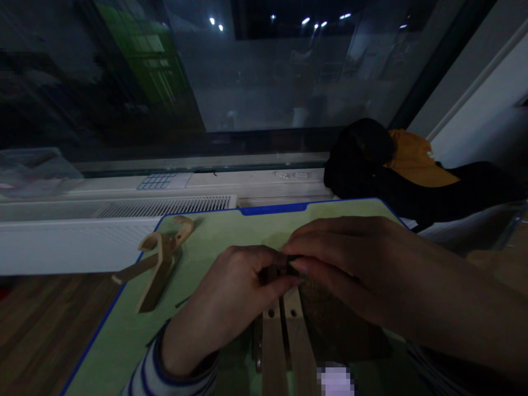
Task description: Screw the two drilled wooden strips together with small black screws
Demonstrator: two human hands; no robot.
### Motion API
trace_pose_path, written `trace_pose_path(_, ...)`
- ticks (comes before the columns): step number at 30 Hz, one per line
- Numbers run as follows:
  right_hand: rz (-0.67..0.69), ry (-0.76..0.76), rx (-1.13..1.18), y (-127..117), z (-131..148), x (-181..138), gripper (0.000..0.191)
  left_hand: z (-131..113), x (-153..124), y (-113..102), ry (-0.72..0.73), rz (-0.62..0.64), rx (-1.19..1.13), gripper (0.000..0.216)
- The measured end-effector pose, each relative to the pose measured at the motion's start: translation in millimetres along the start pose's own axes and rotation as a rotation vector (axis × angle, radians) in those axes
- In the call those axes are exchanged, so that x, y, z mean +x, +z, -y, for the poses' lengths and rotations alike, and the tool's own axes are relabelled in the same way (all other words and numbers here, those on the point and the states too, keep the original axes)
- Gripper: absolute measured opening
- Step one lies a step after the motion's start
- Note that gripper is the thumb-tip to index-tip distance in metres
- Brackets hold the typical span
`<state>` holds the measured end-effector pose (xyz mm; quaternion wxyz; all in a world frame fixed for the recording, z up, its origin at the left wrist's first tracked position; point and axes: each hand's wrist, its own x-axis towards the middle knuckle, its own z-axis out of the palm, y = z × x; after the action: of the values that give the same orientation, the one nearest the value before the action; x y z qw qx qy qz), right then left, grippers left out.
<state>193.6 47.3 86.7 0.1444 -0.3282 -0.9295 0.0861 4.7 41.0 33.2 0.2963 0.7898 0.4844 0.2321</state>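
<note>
My right fingers (pixel 319 245) pinch a dark piece (pixel 292 257); what my left fingers (pixel 280 286) hold, I cannot tell; uneven pressure could skew the wooden strips (pixel 274 344) at 6 o'clock.

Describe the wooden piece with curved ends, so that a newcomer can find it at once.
Below the dark window is a blue-edged green tabletop. Toward its far left corner is the pale wooden piece. Unlike the two wooden bars at the left hand, straight where visible, it has curved ends, and no hand touches it.
</note>
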Motion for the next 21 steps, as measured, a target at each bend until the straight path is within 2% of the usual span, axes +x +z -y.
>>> trace_pose_path(17, -0.021, 0.050, -0.051, 2.0, -2.6, -0.9, 0.016, -1.6, -0.3, -2.2, 0.028, 0.121, -0.051, 0.020)
trace_pose_path(21, -0.015, 0.065, -0.049, 3.1, -2.4, 0.0, 0.015, -1.1, -0.2, -1.3, 0.030, 0.099, -0.047, 0.018)
